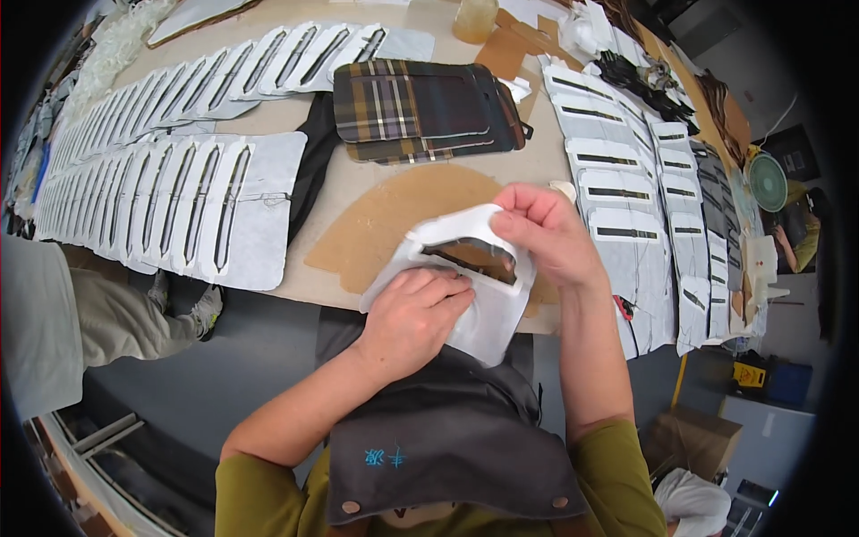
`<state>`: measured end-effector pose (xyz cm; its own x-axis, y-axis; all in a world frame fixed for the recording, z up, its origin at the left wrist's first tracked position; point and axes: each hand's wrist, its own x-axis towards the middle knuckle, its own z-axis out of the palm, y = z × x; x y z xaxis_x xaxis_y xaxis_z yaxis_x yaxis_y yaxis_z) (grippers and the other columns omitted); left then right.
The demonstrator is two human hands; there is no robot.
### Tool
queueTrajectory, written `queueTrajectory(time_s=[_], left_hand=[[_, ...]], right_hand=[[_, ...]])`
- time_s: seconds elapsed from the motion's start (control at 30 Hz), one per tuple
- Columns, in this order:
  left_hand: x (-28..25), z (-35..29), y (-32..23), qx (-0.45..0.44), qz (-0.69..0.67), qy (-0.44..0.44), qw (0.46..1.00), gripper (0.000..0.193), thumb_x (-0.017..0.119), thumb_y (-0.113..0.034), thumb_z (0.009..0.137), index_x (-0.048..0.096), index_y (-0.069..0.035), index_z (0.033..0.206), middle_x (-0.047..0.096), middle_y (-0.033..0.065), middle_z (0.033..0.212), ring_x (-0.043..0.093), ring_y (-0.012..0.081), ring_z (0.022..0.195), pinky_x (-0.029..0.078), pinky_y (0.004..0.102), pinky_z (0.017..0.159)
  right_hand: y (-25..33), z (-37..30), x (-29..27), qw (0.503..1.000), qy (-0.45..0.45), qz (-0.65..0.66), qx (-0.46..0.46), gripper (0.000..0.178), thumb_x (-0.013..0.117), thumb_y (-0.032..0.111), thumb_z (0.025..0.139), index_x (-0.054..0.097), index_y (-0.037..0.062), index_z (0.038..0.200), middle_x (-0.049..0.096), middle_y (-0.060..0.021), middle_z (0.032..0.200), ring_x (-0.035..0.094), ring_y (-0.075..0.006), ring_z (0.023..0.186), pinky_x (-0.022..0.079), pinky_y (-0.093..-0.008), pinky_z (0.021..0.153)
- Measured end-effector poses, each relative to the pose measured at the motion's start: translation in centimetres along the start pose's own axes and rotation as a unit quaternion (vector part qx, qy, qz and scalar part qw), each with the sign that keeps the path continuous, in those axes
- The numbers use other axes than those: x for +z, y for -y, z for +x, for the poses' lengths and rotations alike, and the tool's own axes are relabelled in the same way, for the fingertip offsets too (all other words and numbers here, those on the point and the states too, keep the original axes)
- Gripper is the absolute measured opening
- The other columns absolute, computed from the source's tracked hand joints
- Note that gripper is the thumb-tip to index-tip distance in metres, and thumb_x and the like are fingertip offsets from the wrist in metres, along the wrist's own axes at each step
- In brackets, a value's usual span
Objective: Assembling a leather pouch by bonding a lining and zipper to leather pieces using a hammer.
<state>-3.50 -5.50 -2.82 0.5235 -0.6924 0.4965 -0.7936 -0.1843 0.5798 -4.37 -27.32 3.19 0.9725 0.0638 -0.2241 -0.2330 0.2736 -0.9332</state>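
Observation:
A white-backed fabric panel (488,324) with a long framed slot lies at the table's near edge, tilted, its lower corner hanging over my apron. My right hand (557,240) pinches its upper right edge between thumb and fingers and lifts it, so the slot gapes. On the panel's left part rests my left hand (404,320), its fingers close together and the fingertips at the slot's lower edge; its thumb is hidden. Dark material shows through the slot. Beneath the panel lies a tan fan-shaped board (394,219).
Overlapping rows of slotted white panels (255,210) cover the left side; more panels (613,201) lie at the right. Plaid fabric pieces (416,107) are stacked beyond the board. A jar (475,20) stands at the back. A person's legs (134,309) are at the left.

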Motion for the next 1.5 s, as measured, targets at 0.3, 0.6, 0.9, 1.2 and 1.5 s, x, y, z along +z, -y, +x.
queueTrajectory(time_s=[0.3, 0.6, 0.9, 1.2, 1.5], left_hand=[[-0.7, 1.0, -0.6, -0.033, -0.015, 0.025, 0.999, 0.032, 0.077, -0.008, 0.082, 0.07, -0.002, 0.113, 0.067, 0.0105, 0.123, 0.061, 0.0339, 0.117, 0.047, 0.0444, 0.101], [1.0, 4.4, -0.4, -0.064, -0.063, 0.029, 0.996, 0.021, 0.079, -0.02, 0.083, 0.07, -0.006, 0.096, 0.063, 0.0076, 0.098, 0.056, 0.0317, 0.098, 0.041, 0.0452, 0.094], [1.2, 3.5, 0.5, -0.004, 0.025, 0.016, 1.0, 0.017, 0.083, -0.014, 0.072, 0.073, -0.014, 0.085, 0.063, -0.0011, 0.089, 0.058, 0.0241, 0.095, 0.039, 0.0426, 0.095], [1.3, 3.2, 0.5, -0.01, 0.022, 0.008, 1.0, 0.018, 0.084, -0.014, 0.073, 0.074, -0.014, 0.088, 0.062, -0.0005, 0.088, 0.058, 0.0231, 0.094, 0.038, 0.0417, 0.094], [-1.4, 3.4, -1.2, -0.077, -0.077, 0.016, 0.994, 0.025, 0.082, -0.011, 0.078, 0.073, -0.006, 0.101, 0.065, 0.0069, 0.106, 0.059, 0.0291, 0.1, 0.044, 0.0437, 0.09]], right_hand=[[-1.6, -1.4, -2.7, 0.93, -0.027, -0.365, 0.017, 0.024, 0.07, 0.023, 0.099, 0.066, 0.0032, 0.086, 0.058, 0.0062, 0.074, 0.046, -0.0027, 0.067, 0.039, -0.0235, 0.058], [-4.2, -0.6, -0.8, 0.954, -0.149, -0.246, -0.087, 0.032, 0.068, 0.031, 0.1, 0.067, 0.0024, 0.085, 0.059, 0.0037, 0.069, 0.048, -0.0029, 0.067, 0.041, -0.0249, 0.058], [-1.0, -1.0, -2.0, 0.847, -0.135, -0.513, -0.047, 0.015, 0.076, 0.017, 0.087, 0.068, 0.0045, 0.088, 0.063, -0.0065, 0.077, 0.057, -0.0203, 0.063, 0.046, -0.0345, 0.059], [2.9, -2.3, -1.6, 0.815, -0.058, -0.576, -0.032, 0.027, 0.081, 0.009, 0.08, 0.069, 0.0021, 0.104, 0.065, -0.0055, 0.085, 0.061, -0.0141, 0.071, 0.05, -0.0313, 0.064], [-2.0, -6.1, -1.9, 0.977, -0.051, -0.191, 0.076, 0.014, 0.07, 0.014, 0.097, 0.069, 0.0014, 0.102, 0.06, 0.0074, 0.08, 0.051, 0.0009, 0.071, 0.042, -0.0196, 0.061]])
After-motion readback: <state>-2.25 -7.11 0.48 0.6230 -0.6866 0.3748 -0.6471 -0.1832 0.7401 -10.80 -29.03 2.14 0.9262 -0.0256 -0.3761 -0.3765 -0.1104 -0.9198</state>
